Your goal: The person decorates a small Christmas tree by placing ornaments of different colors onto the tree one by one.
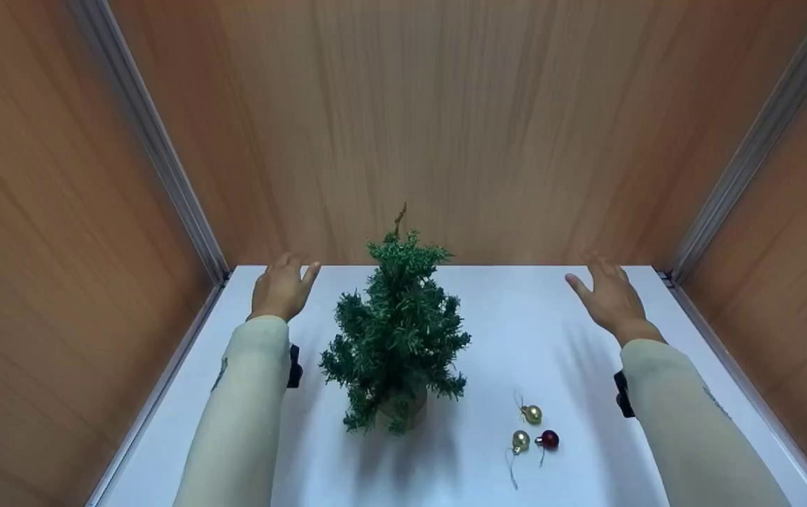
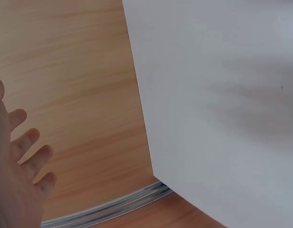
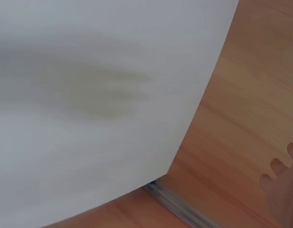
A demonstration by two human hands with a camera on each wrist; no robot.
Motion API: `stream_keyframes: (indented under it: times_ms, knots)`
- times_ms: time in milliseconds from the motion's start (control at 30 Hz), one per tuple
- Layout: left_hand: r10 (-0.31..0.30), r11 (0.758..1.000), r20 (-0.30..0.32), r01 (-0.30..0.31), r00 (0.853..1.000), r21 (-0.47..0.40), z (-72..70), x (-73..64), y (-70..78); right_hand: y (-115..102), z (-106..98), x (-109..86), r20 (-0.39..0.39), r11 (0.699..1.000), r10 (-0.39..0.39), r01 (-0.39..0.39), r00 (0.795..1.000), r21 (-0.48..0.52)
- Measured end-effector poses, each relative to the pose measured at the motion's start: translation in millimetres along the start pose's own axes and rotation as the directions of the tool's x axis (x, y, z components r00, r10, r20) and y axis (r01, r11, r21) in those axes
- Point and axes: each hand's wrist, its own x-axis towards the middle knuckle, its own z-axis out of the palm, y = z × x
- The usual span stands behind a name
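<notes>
Near the left hand (image 1: pixel 282 290), a green tree (image 1: pixel 403 320).

We see a white bench (image 1: pixel 509 324), and behind it a back wall (image 1: pixel 481 127) of brown wood. At the sides we find a left wall (image 1: pixel 58 282) and a right wall (image 1: pixel 791 296), also wooden. A grey metal strip (image 1: pixel 153 134) runs along each back corner.

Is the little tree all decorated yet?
Not yet. Done: the Christmas tree stands upright on the white table. In hand: nothing; left hand and right hand are empty. Remaining, probably: hanging the two gold baubles and dark red bauble lying on the table; no ornaments show on the tree.
</notes>
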Motion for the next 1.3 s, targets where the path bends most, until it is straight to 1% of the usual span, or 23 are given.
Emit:
stream_keyframes:
  times_ms: [100,167,233,300,367,467,600,700,767,833,900,1000,1100,1200,1300]
  knots:
    - [0.0,0.999,-0.012,-0.001,1.0,-0.034,2.1,-1.3,-0.2,-2,3,-0.2,-0.034,1.0,-0.007,0.007,0.999,0.005]
    - [0.002,0.995,-0.03,-0.005,1.0,-0.096,5.4,-3.7,-0.1,-6,7,-0.4,-0.074,1.0,-0.024,0.025,0.997,0.013]
    - [0.004,0.983,-0.05,-0.013,0.999,-0.182,9.0,-6.7,0.2,-9,13,-1.1,-0.117,0.998,-0.048,0.052,0.992,0.028]
    - [0.014,0.959,-0.074,-0.034,0.997,-0.281,13.4,-10.4,1.1,-13,20,-3.0,-0.154,0.995,-0.071,0.082,0.986,0.064]
    - [0.025,0.925,-0.1,-0.061,0.995,-0.374,18.9,-14.3,2.5,-15,29,-6.3,-0.181,0.988,-0.091,0.112,0.979,0.107]
    - [0.049,0.877,-0.143,-0.111,0.989,-0.468,29.1,-20.1,5.7,-19,41,-13.3,-0.21,0.972,-0.113,0.152,0.971,0.179]
    - [0.061,0.822,-0.192,-0.159,0.98,-0.547,42.5,-27.5,11.5,-22,53,-23.1,-0.237,0.952,-0.15,0.205,0.96,0.226]
    - [0.063,0.781,-0.22,-0.185,0.973,-0.596,50.4,-31.6,16.6,-24,59,-28.6,-0.255,0.946,-0.169,0.229,0.952,0.229]
    - [0.063,0.761,-0.232,-0.197,0.971,-0.618,54.9,-34.0,18.8,-25,62,-31.1,-0.264,0.943,-0.173,0.237,0.949,0.235]
    - [0.059,0.745,-0.242,-0.204,0.968,-0.635,59.6,-37.4,18.9,-27,67,-33.5,-0.266,0.938,-0.176,0.243,0.948,0.247]
    - [0.05,0.741,-0.247,-0.202,0.968,-0.64,64.4,-42.2,17.1,-29,73,-36.5,-0.262,0.928,-0.175,0.248,0.949,0.28]
    - [0.037,0.746,-0.248,-0.191,0.968,-0.637,72.1,-49.6,13.4,-30,85,-42.0,-0.249,0.916,-0.164,0.241,0.954,0.32]
    - [0.035,0.753,-0.237,-0.182,0.971,-0.633,79.0,-54.6,10.9,-27,97,-48.7,-0.24,0.915,-0.14,0.218,0.961,0.341]
    - [0.035,0.752,-0.231,-0.178,0.972,-0.635,82.8,-57.8,11.1,-24,108,-54.6,-0.24,0.912,-0.124,0.206,0.963,0.356]
    - [0.024,0.745,-0.228,-0.169,0.973,-0.646,84.3,-61.5,11.2,-20,117,-60.9,-0.234,0.908,-0.116,0.199,0.965,0.37]
